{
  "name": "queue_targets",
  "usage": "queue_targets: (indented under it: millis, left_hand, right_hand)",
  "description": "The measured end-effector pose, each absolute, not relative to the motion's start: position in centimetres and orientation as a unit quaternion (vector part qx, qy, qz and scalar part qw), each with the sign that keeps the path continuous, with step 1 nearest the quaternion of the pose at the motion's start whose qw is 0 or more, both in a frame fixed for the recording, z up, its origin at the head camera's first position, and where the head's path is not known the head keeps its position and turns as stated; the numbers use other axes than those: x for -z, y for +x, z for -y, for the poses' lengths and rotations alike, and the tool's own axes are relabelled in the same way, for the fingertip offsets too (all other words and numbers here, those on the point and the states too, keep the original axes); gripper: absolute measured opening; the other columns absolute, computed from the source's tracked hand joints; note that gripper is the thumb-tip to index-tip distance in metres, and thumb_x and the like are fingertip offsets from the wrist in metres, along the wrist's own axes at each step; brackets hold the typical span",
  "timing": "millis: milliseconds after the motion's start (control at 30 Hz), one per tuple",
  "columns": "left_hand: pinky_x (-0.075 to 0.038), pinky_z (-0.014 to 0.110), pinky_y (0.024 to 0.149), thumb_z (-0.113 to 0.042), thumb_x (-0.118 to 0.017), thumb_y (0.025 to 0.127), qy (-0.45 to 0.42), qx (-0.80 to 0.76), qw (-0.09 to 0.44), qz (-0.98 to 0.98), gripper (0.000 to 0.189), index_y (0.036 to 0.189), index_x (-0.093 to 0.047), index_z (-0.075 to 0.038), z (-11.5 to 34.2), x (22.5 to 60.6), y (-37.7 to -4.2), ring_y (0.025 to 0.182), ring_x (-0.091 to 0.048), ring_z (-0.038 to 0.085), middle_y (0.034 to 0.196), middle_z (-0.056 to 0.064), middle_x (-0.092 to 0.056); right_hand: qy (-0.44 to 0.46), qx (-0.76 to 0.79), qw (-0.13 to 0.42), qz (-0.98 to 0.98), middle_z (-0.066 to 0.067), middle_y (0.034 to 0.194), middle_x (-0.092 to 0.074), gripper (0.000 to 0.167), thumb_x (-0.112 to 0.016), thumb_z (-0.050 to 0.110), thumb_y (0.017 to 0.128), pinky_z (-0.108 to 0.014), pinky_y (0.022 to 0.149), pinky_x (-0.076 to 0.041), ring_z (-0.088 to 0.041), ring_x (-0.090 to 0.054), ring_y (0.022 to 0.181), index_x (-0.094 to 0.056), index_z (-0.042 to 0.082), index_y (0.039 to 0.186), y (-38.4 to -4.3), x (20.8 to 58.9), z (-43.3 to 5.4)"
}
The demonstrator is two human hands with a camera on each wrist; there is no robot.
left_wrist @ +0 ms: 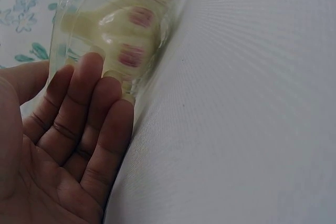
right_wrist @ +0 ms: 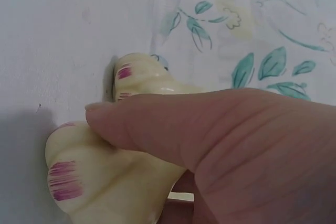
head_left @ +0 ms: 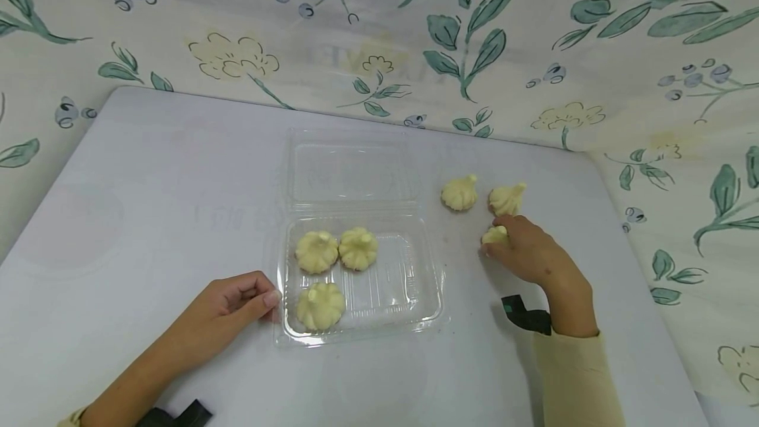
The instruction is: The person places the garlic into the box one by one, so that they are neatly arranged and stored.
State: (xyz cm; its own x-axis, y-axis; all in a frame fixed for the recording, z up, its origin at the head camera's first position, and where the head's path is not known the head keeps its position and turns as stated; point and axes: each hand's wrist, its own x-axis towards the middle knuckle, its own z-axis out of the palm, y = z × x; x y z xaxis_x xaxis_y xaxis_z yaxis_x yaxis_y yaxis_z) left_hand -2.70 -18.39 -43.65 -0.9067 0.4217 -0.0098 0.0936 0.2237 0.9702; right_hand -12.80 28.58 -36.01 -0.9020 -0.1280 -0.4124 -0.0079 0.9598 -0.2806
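Observation:
A clear plastic clamshell container (head_left: 391,275) lies with its lid folded back on the white table. Inside are three cream garlic bulbs: two side by side (head_left: 317,252) (head_left: 358,248) at the back left, one (head_left: 321,306) at the front left. My left hand (head_left: 231,308) pinches the container's left wall between thumb and fingers; a bulb with purple streaks (left_wrist: 128,35) shows through the plastic in the left wrist view. To the right, my right hand (head_left: 534,252) grips another garlic bulb (right_wrist: 105,182), thumb across it, partly hidden by the fingers in the head view.
Two more garlic bulbs stand on the table beyond my right hand, one (head_left: 459,193) nearer the lid and one (head_left: 506,199) close past the fingers. The open lid (head_left: 352,173) lies behind the container. A floral cloth (head_left: 367,38) borders the table's far and right edges.

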Motion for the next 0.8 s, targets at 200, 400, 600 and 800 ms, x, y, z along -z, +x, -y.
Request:
queue_targets:
  millis: [200, 400, 600, 800]
  left_hand:
    - [-0.057, 0.027, 0.08, -0.012, -0.059, 0.108, 0.164, -0.599, 0.14, -0.771, 0.016, 0.094, -0.067, -0.015, 18.43, 43.61, -2.64, 0.083, -0.069, 0.018, 0.086, -0.003, -0.071]
    - [-0.057, 0.027, 0.08, -0.012, -0.059, 0.108, 0.161, -0.599, 0.142, -0.772, 0.016, 0.095, -0.067, -0.016, 18.44, 43.69, -2.61, 0.084, -0.07, 0.018, 0.086, -0.003, -0.071]
    - [-0.057, 0.027, 0.081, -0.013, -0.059, 0.108, 0.159, -0.598, 0.145, -0.772, 0.016, 0.095, -0.067, -0.017, 18.49, 43.76, -2.63, 0.084, -0.071, 0.018, 0.086, -0.003, -0.072]
    - [-0.057, 0.028, 0.081, -0.014, -0.058, 0.109, 0.159, -0.598, 0.146, -0.772, 0.016, 0.095, -0.068, -0.017, 18.51, 43.8, -2.64, 0.085, -0.071, 0.018, 0.087, -0.003, -0.072]
  right_hand:
    - [-0.045, 0.137, 0.215, -0.966, -0.03, 0.139, -0.053, 0.054, -0.063, 0.03, 0.102, -0.064, 0.098, -0.046, -0.044, -0.054, 0.12, -0.05, -0.004, 0.143, -12.69, 35.95, -28.42]
    - [-0.056, 0.141, 0.209, -0.966, -0.031, 0.142, -0.051, 0.053, -0.056, 0.029, 0.106, -0.064, 0.099, -0.045, -0.045, -0.053, 0.123, -0.049, -0.004, 0.146, -12.7, 36.07, -28.36]
    - [-0.058, 0.141, 0.206, -0.967, -0.033, 0.148, -0.047, 0.052, -0.051, 0.029, 0.109, -0.068, 0.106, -0.039, -0.051, -0.046, 0.135, -0.047, -0.006, 0.147, -12.65, 36.23, -28.04]
    - [-0.058, 0.147, 0.197, -0.967, -0.03, 0.156, -0.041, 0.054, -0.052, 0.031, 0.109, -0.067, 0.112, -0.035, -0.05, -0.039, 0.142, -0.047, -0.004, 0.149, -12.57, 36.51, -27.75]
